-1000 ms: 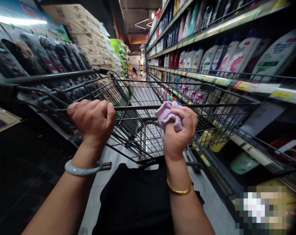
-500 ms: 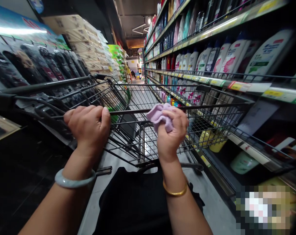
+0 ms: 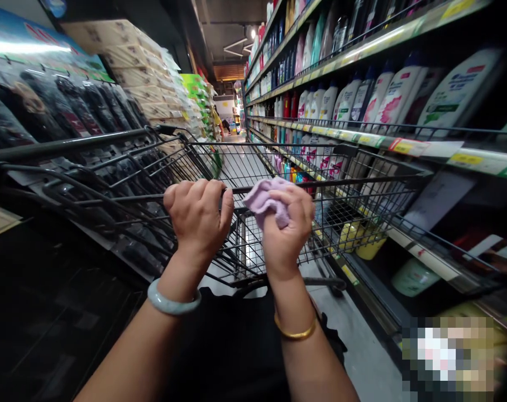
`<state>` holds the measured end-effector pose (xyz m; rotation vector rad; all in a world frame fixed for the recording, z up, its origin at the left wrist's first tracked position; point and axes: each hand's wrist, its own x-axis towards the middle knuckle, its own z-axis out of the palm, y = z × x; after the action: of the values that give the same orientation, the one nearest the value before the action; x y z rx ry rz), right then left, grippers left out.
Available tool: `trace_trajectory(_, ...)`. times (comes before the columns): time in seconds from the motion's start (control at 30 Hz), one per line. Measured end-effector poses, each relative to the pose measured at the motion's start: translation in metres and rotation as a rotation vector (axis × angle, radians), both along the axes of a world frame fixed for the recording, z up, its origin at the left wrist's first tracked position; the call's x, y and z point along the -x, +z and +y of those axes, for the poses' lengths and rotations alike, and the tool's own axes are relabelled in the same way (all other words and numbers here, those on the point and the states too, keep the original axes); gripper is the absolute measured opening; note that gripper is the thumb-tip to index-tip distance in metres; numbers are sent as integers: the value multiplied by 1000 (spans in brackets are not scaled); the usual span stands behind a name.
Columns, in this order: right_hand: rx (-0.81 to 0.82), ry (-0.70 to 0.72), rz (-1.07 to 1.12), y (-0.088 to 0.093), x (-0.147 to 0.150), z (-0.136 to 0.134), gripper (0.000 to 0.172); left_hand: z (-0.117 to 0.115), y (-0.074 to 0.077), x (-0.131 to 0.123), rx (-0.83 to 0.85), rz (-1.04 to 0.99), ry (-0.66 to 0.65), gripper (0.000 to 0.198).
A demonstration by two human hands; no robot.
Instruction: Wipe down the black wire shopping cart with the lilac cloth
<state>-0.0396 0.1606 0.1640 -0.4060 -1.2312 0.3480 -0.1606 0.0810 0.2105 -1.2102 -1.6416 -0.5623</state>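
A dark wire shopping cart (image 3: 362, 180) stands right in front of me, with a thin black bar (image 3: 148, 197) running across its near side. My left hand (image 3: 198, 218) is closed around this bar, knuckles up and thumb towards the right. A crumpled lilac cloth (image 3: 259, 198) is bunched in my right hand (image 3: 289, 229), whose curled fingers press it against the same bar. Only a narrow gap separates the two hands. The cart's basket shows its bare wire mesh below them.
Shelves with shampoo bottles (image 3: 398, 97) line the right, their price rail (image 3: 374, 138) close to the cart. On the left are hanging packaged dark goods (image 3: 75, 109) and stacked tissue packs (image 3: 136, 72). A tiled aisle floor (image 3: 239, 159) runs ahead between them.
My left hand has shifted right along the bar, closer to my right hand. My right hand with the cloth has moved slightly left. The cart looks almost unmoved.
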Motion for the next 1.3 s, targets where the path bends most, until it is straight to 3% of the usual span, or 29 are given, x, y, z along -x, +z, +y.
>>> trace_trajectory(0.1,-122,73,-156,0,7,-11,20,-1,0,1,-19,0,-17,37)
trace_trajectory(0.17,-121,68,-140,-2,6,-11,21,-3,1,2,-5,2,-28,36)
trace_trajectory(0.37,-2,-138,98,-6,-11,13,24,-7,1,0,18,-51,-63,33)
trace_trajectory(0.6,-134,-43,-186,-3,-3,-7,22,-9,0,1,-1,-63,-53,31)
trace_trajectory(0.83,-10,-173,67,0,-24,14,25,-12,-1,4,-18,-58,-71,27)
trace_trajectory(1.1,-147,20,-207,3,-5,-15,22,-12,-1,6,-35,-38,-69,30)
trace_trajectory(1.3,-28,-220,93,0,-31,17,24,-13,-1,6,-30,-100,-121,29)
